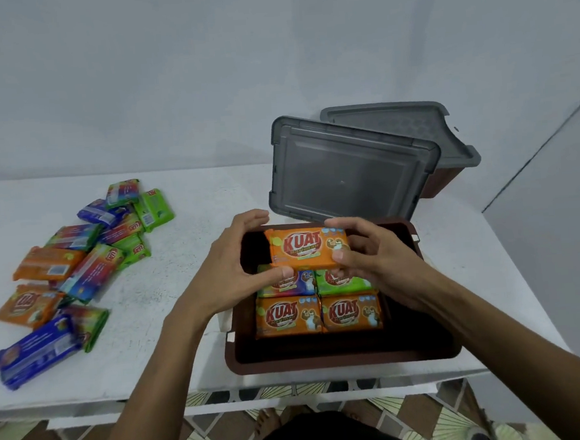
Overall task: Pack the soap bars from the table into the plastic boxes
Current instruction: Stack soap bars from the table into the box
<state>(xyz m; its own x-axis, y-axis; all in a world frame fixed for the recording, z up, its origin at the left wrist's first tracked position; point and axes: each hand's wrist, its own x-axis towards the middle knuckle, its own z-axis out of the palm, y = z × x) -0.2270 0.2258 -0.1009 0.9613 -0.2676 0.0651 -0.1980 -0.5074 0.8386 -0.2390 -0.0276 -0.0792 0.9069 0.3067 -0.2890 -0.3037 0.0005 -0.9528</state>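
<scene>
- Orange-wrapped soap bar (309,247) sits between my two hands. The fingers (250,218) of my left hand (230,268) curl over its far edge, with the thumb under the near corner. My right hand (377,258) pinches the other end the same way, so both hands are closed on this one bar.
- I hold the bar label up, just above the far half of the brown plastic box (343,361), at the centre of the frame.
- Below the fingers, four bars already lie flat in the box. The two orange bars (288,318) fill the near row; a blue-and-rainbow bar (291,284) and a green bar (343,285) lie behind them, partly hidden by my hands.
- I judge the job under half done: the far end of this box looks unfilled. A loose pile of bars (78,262) waits on the bench (181,261) at the left of the frame, well apart from the box.
- At upper right a grey lid (347,178) leans behind the box. A second box (440,178), lidded, stands behind that; what it holds I cannot tell.
</scene>
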